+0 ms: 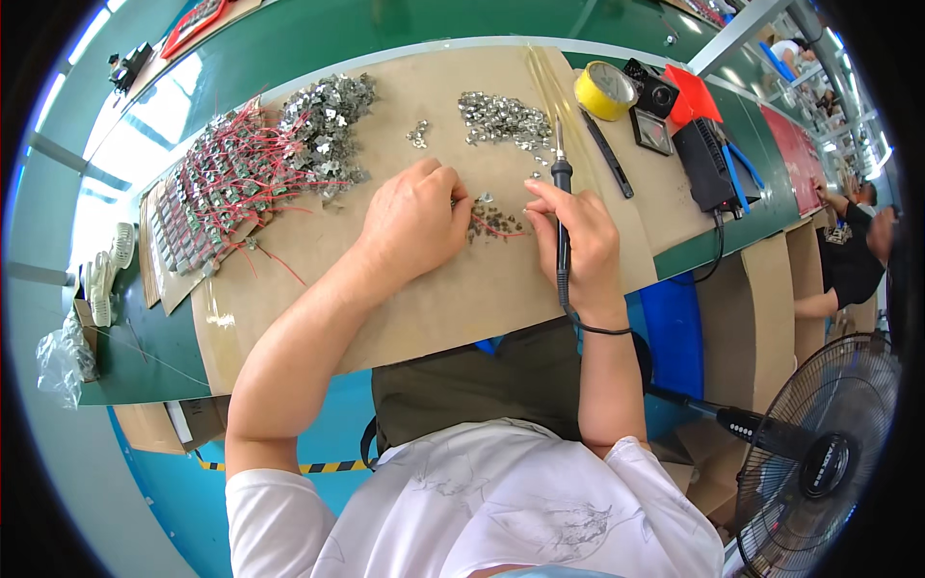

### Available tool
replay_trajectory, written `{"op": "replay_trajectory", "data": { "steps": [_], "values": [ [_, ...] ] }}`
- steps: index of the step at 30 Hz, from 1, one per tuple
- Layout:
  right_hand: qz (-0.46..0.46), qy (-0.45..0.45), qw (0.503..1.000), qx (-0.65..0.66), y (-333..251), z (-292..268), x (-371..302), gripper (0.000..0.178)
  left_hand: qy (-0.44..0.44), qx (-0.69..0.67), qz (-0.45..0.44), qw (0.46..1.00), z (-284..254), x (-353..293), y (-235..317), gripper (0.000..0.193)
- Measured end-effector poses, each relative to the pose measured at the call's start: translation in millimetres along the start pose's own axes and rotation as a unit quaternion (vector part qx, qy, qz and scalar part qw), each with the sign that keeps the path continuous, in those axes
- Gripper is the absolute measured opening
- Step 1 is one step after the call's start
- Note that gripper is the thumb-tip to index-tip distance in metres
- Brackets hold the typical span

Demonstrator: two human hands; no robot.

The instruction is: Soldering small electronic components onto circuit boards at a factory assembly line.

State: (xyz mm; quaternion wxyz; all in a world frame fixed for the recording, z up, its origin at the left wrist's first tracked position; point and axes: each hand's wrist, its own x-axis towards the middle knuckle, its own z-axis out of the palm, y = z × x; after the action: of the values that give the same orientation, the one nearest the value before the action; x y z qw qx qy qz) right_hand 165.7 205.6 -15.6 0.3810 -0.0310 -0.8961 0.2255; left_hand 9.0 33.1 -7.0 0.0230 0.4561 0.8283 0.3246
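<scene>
My right hand point(586, 236) is closed around a soldering iron point(562, 173), its metal tip pointing away from me and its black cord running down past my wrist. My left hand point(416, 217) is curled with its fingers pinched together; whatever they hold is hidden. Between both hands lies a small heap of dark parts point(493, 223) with a short red wire among them. A shiny metal piece point(485, 197) sits just beyond that heap. Farther off are a pile of small silvery metal parts point(503, 120) and a tiny cluster of bits point(417, 134).
Brown cardboard point(289, 337) covers the green bench. At left lie many red-wired parts point(226, 183) and metal pieces point(328, 120). Yellow tape point(605, 91), a black pen-like tool point(607, 154) and a black soldering station point(711, 164) stand at right. A fan point(819, 462) is lower right.
</scene>
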Motion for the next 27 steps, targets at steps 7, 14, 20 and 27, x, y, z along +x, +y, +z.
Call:
{"op": "replay_trajectory", "data": {
  "steps": [7, 14, 20, 27],
  "values": [
    [-0.007, 0.003, 1.0, -0.005, 2.6, 0.0, -0.5, 0.047, 0.002, -0.005, -0.002, 1.0, -0.4, 0.2, 2.1, 0.013],
    [0.002, -0.004, 1.0, 0.012, 1.1, 0.3, 0.6, 0.048, 0.0, 0.001, -0.001, 1.0, -0.7, 1.1, 1.4, 0.013],
    [0.036, 0.021, 0.999, 0.015, 5.3, 3.5, -0.1, 0.047, 0.014, 0.001, 0.002, 1.0, 1.1, 0.3, -1.4, 0.013],
    [0.011, 0.002, 0.999, 0.042, 3.9, 3.8, 4.4, 0.046, 0.005, 0.002, -0.002, 1.0, -0.3, 0.7, -0.6, 0.013]
  ]
}}
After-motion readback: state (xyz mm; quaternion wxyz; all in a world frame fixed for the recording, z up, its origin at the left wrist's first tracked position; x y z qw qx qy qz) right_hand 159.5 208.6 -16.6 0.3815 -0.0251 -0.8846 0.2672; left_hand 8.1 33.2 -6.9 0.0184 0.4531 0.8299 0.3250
